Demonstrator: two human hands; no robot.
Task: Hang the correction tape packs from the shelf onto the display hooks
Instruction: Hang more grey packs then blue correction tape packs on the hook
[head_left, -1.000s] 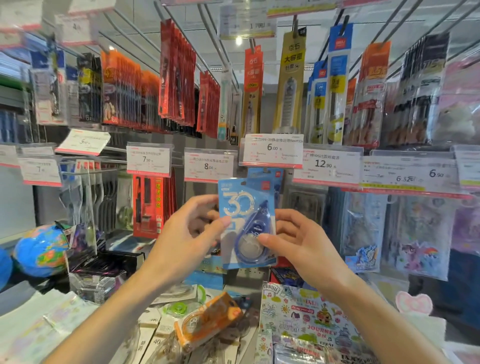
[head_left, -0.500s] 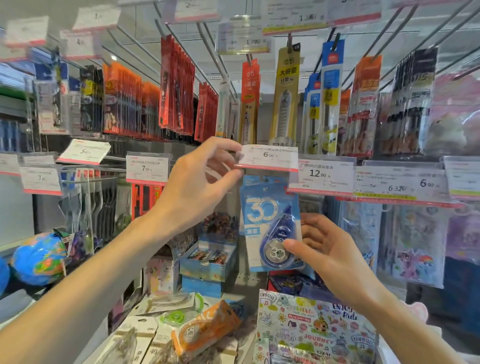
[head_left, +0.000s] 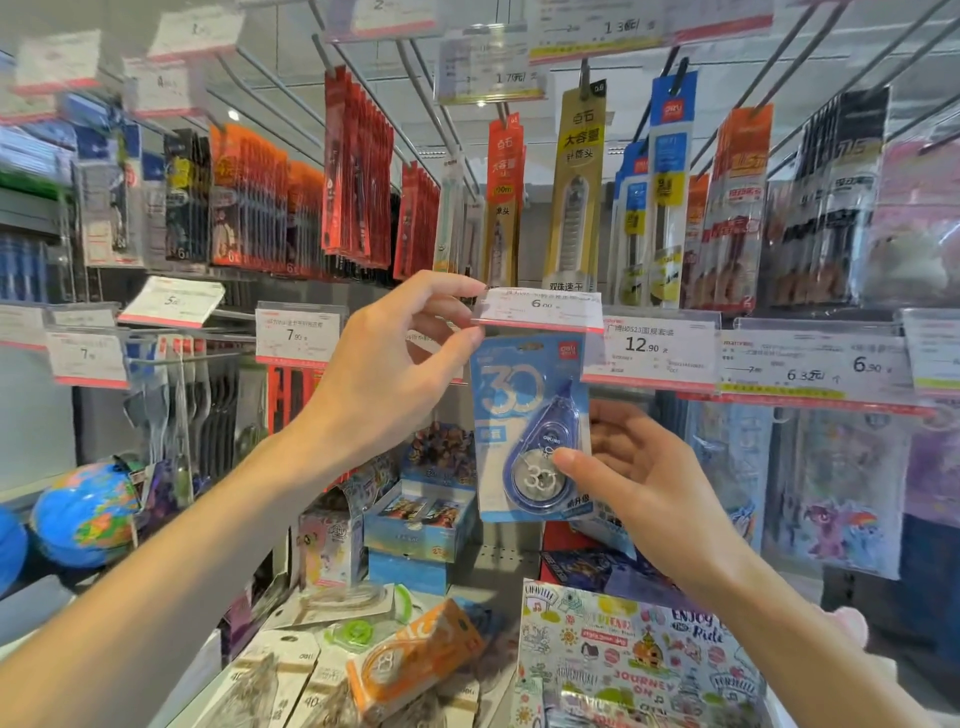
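Observation:
A blue correction tape pack (head_left: 524, 415) marked "30" hangs upright just under a tilted price tag (head_left: 540, 309) reading 6.00. My right hand (head_left: 644, 483) pinches the pack at its lower right, thumb on the round dispenser. My left hand (head_left: 395, 364) grips the left end of that price tag and lifts it flat. The hook itself is hidden behind the tag. More packs lie on the shelf below: an orange one (head_left: 415, 660) and a green one (head_left: 358, 631).
Rows of pen and refill packs (head_left: 353, 171) hang on hooks above. Price tags (head_left: 649, 348) line the rail at mid height. A globe (head_left: 85, 514) sits at left. Boxes (head_left: 421, 525) and a patterned pack (head_left: 639, 660) crowd the shelf below.
The pack rose from chest height up to the 6.00 tag. My left hand let go of the pack and took hold of the price tag, tipping it up.

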